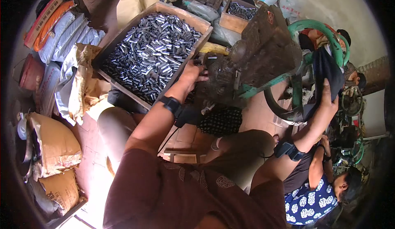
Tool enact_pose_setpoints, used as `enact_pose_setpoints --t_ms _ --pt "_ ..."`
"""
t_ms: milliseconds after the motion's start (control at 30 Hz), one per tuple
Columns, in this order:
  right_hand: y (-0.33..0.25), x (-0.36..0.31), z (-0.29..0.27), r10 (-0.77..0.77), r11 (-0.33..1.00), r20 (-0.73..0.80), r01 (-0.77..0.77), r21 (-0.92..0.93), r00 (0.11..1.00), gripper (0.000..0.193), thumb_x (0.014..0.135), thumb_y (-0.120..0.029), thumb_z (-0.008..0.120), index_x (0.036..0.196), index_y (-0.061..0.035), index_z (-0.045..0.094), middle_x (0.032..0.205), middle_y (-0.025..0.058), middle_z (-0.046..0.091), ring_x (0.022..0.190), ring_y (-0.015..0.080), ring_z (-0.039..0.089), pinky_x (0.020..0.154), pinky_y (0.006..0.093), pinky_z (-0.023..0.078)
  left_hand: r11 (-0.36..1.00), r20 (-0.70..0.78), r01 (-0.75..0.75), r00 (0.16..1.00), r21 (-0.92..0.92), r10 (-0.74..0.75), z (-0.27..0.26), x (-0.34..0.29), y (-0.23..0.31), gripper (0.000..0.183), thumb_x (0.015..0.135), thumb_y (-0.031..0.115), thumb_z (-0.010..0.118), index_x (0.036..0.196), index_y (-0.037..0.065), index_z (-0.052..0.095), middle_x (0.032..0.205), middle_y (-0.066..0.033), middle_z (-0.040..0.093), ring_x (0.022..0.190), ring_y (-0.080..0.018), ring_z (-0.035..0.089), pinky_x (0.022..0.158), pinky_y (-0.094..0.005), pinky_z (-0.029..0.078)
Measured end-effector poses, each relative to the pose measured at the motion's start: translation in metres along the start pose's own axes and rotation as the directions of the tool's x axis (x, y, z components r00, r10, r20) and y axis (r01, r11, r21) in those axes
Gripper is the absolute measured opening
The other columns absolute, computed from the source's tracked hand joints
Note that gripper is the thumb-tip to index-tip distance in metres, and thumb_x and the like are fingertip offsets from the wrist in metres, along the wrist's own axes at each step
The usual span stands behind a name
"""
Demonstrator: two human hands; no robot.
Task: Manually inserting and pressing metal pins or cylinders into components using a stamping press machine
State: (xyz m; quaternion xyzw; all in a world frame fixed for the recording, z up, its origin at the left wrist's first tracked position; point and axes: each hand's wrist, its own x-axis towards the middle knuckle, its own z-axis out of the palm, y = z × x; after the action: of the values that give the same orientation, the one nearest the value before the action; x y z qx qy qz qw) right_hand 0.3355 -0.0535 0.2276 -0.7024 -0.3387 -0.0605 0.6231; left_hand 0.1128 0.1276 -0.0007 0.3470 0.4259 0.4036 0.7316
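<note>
Our left grip (191, 72) at dark machine (267, 43), by tray's (123, 90) right edge; right grip (328, 98) touching dark cloth (325, 69); cannot tell closure.

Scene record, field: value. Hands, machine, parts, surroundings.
left hand: left hand beside the dark metal machine; grip unclear
right hand: right hand on dark cloth draped at the green wheel
parts: small metal tubes, heaped in a wooden tray
left side: brown paper sack
lower right: another person, blue-and-white patterned clothing
</note>
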Motion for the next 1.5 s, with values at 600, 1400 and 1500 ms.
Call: enact_pose_setpoints --t_ms 600,1400,1500 --pt "0.095 -0.063 0.023 -0.302 0.941 -0.433 0.338 0.006 0.850 0.048 0.077 -0.019 0.065 0.111 0.0099 0.050 0.104 0.0160 0.057 0.085 0.0201 0.053 0.081 0.0324 0.042 0.952 0.006 -0.097 0.995 0.290 0.100 0.042 0.009 -0.021 0.016 0.074 0.001 0.058 0.089 -0.004 0.060 0.064 -0.0077 0.059 0.047 -0.0123 0.054 0.036 -0.0230 0.041" --pt "0.044 -0.250 0.327 -0.400 0.777 0.876 0.606 0.168 0.270 0.024 0.070 -0.005 0.057 0.094 -0.0061 0.060 0.095 0.0127 0.055 0.089 0.0321 0.053 0.077 0.0402 0.044 -0.100 0.080 -0.056 0.965 0.993 0.250 -0.172 -0.052 0.063 0.016 0.070 0.004 0.050 0.085 0.004 0.056 0.080 -0.0160 0.061 0.079 -0.0299 0.061 0.068 -0.0383 0.050" --pt "0.036 -0.267 0.333 -0.422 0.603 0.887 0.789 0.120 0.188 0.015 0.074 -0.006 0.049 0.085 -0.0027 0.059 0.091 0.0147 0.055 0.087 0.0306 0.054 0.077 0.0401 0.044 -0.083 0.098 -0.077 0.953 0.994 0.288 -0.176 -0.063 0.063 0.011 0.069 0.005 0.053 0.077 0.004 0.060 0.076 -0.0159 0.062 0.074 -0.0296 0.062 0.064 -0.0383 0.051"
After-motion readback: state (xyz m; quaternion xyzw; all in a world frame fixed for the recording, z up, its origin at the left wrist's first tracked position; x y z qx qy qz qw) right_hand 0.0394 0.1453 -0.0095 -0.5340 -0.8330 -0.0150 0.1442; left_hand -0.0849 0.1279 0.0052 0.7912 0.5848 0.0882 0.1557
